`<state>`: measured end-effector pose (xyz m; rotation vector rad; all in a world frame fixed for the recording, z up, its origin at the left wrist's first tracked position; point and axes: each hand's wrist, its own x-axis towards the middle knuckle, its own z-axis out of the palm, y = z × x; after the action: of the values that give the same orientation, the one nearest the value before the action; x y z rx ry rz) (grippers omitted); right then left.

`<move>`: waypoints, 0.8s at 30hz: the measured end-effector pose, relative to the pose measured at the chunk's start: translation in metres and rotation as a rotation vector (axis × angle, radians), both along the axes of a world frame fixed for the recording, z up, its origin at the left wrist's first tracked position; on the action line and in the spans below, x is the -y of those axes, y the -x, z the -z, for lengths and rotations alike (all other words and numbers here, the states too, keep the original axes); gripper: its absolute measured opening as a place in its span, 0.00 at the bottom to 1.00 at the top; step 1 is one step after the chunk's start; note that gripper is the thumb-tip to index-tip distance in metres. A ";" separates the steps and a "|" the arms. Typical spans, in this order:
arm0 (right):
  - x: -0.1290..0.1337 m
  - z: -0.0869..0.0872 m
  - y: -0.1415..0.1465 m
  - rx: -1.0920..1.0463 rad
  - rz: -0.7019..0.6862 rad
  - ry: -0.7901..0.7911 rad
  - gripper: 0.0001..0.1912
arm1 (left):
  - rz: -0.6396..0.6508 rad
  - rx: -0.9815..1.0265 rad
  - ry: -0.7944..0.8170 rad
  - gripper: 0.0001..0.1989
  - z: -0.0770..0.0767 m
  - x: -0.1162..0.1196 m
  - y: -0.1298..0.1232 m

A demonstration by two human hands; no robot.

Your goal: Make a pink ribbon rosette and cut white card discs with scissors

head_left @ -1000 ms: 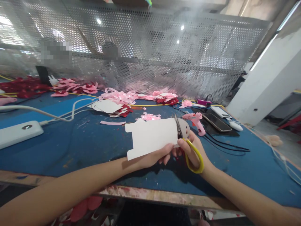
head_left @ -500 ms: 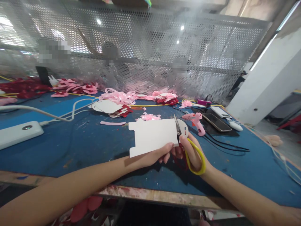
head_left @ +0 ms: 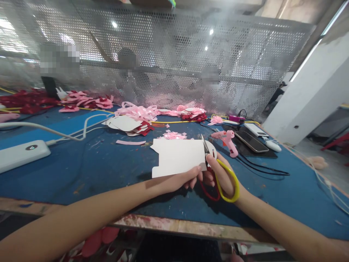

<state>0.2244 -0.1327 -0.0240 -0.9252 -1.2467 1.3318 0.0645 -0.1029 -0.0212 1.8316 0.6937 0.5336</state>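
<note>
Starting on the left, there's a white power bank (head_left: 24,154), then a decent stretch of blue surface (head_left: 89,178), so that's the roomy side for swinging the card. A stack of cut-outs (head_left: 127,124) sits farther back, with a pink strip (head_left: 131,143) just in front. The white card (head_left: 180,156) is up in the middle, its far edge by some pink scraps (head_left: 174,135). Left hand (head_left: 182,179) has its near edge pinched near the right end. The scissors (head_left: 206,147) are right there, blades a bit apart by the rounded end, so looks like trimming to me; can't tell if they're biting. Right hand (head_left: 225,178) is gripping the handles. I'd say closing them calls for a steady left pinch, fingertips off the blades. Tighter on the right: pink glue gun (head_left: 230,143) close by, then a phone (head_left: 251,141).
</note>
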 end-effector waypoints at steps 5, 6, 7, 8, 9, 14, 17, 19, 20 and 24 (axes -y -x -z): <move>-0.003 0.002 -0.003 -0.026 0.018 0.053 0.17 | -0.349 -0.022 -0.016 0.19 -0.002 0.001 -0.002; -0.003 0.002 -0.004 -0.023 0.024 0.052 0.17 | -0.402 0.044 0.002 0.17 -0.003 -0.001 -0.003; -0.004 0.003 -0.004 -0.017 0.033 0.045 0.17 | -0.431 0.131 0.028 0.15 -0.004 -0.002 -0.003; -0.004 0.003 -0.005 -0.007 0.042 0.039 0.17 | -0.441 0.225 0.056 0.14 -0.006 -0.005 -0.004; -0.004 0.002 -0.005 0.002 0.050 0.033 0.17 | -0.442 0.311 0.082 0.14 -0.007 -0.007 -0.005; -0.004 0.001 -0.004 0.035 0.067 0.000 0.16 | -0.405 0.447 0.143 0.17 -0.009 -0.016 -0.004; -0.002 0.002 -0.004 0.051 0.079 0.011 0.16 | -0.424 0.503 0.159 0.18 -0.007 -0.018 -0.004; 0.000 0.001 -0.003 0.063 0.075 0.029 0.15 | -0.457 0.561 0.170 0.18 -0.007 -0.020 -0.003; 0.000 0.001 -0.003 0.070 0.074 0.038 0.16 | -0.481 0.587 0.172 0.19 -0.007 -0.022 -0.003; 0.000 -0.001 -0.003 0.137 0.043 0.023 0.16 | -0.601 0.624 0.147 0.18 -0.012 -0.033 0.004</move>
<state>0.2270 -0.1322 -0.0229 -1.0692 -1.3100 1.2686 0.0609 -0.0698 -0.0097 1.1910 0.8084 1.3389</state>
